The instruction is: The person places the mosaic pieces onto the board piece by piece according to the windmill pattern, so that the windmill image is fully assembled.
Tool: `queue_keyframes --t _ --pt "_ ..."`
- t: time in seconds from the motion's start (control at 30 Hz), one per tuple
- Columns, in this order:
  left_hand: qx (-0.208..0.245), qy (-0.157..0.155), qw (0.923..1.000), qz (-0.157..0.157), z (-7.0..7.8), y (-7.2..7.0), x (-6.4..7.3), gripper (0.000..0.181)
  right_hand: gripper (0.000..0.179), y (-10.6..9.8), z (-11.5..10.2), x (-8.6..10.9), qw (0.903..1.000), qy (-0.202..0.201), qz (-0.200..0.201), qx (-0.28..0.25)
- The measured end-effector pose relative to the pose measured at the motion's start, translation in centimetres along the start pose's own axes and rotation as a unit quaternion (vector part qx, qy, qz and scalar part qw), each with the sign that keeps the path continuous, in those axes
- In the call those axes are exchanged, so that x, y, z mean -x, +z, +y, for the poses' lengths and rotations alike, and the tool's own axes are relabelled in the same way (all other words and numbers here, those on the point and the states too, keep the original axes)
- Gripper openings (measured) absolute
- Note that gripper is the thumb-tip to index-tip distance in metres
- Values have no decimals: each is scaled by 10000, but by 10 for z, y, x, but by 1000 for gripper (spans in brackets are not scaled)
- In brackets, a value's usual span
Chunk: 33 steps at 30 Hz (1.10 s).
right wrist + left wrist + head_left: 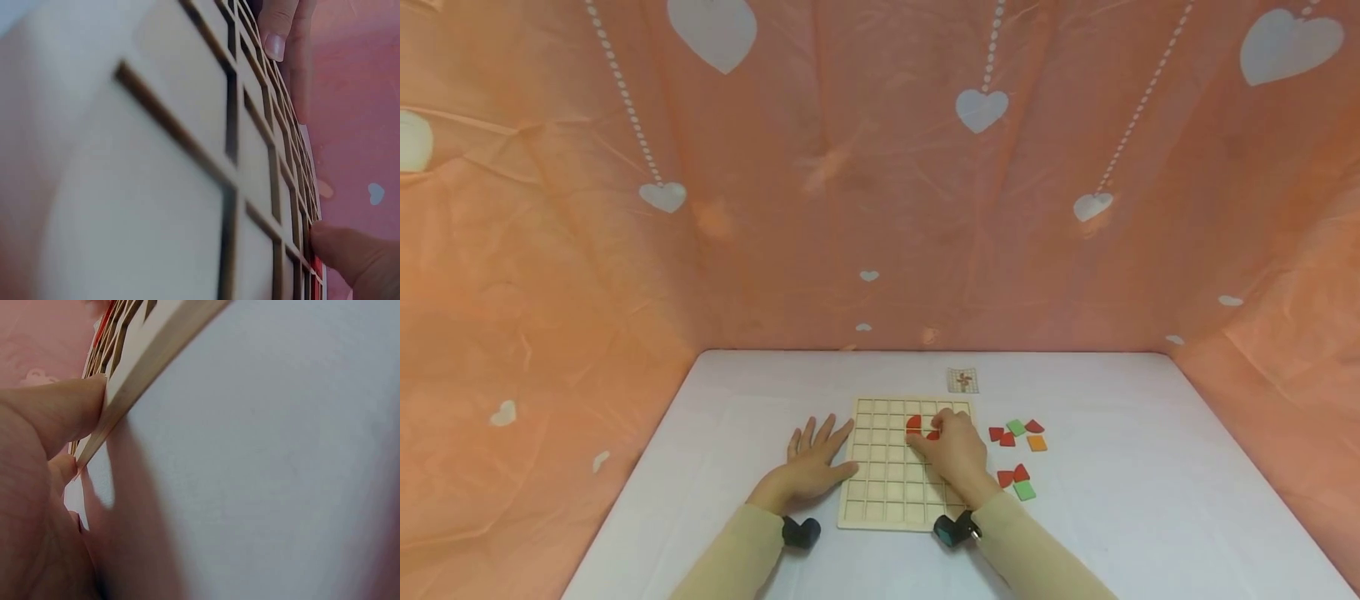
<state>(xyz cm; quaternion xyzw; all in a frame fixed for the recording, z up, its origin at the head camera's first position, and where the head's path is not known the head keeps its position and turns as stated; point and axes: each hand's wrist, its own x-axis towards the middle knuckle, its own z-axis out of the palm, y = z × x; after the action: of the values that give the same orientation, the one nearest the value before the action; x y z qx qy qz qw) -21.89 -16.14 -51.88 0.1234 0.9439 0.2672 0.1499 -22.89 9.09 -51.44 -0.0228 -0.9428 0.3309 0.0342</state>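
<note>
A pale wooden grid board (876,490) lies on the white table. My left hand (808,468) rests beside its left edge with fingers spread; in the left wrist view the thumb (78,406) touches the board's rim. My right hand (958,454) is over the upper right of the grid. Its thumb (347,250) presses at a red piece in the right wrist view, and its index finger is bent, apart from the thumb. One rounded red piece (913,422) sits in a cell by the thumb; another red piece (933,435) shows partly under the hand.
Right of the board lie loose red pieces (1021,472), green squares (1025,490) and an orange square (1037,443). A small pattern card (962,381) with a pinwheel design lies behind the board. A pink curtain (820,250) with hearts surrounds the table.
</note>
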Motion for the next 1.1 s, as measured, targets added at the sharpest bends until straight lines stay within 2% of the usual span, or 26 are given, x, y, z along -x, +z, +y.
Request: queue_keyframes --t 0.27,0.47,0.67,0.87,1.1 --pt "-3 27 10000 7 0 -1 -1 74 47 -2 0 -2 9999 -36 39 123" --pt "38 -8 10000 21 -1 -5 2 73 47 -14 7 0 9991 -153 -128 -379" --pt "101 64 9999 -26 -3 -3 4 73 54 -48 37 1 9990 -86 32 -429" --pt "97 36 9999 11 -3 -2 4 73 58 -84 72 1 9981 275 37 -552" --pt "22 129 9999 -6 1 -2 3 73 56 -107 105 3 9964 470 -60 -700"
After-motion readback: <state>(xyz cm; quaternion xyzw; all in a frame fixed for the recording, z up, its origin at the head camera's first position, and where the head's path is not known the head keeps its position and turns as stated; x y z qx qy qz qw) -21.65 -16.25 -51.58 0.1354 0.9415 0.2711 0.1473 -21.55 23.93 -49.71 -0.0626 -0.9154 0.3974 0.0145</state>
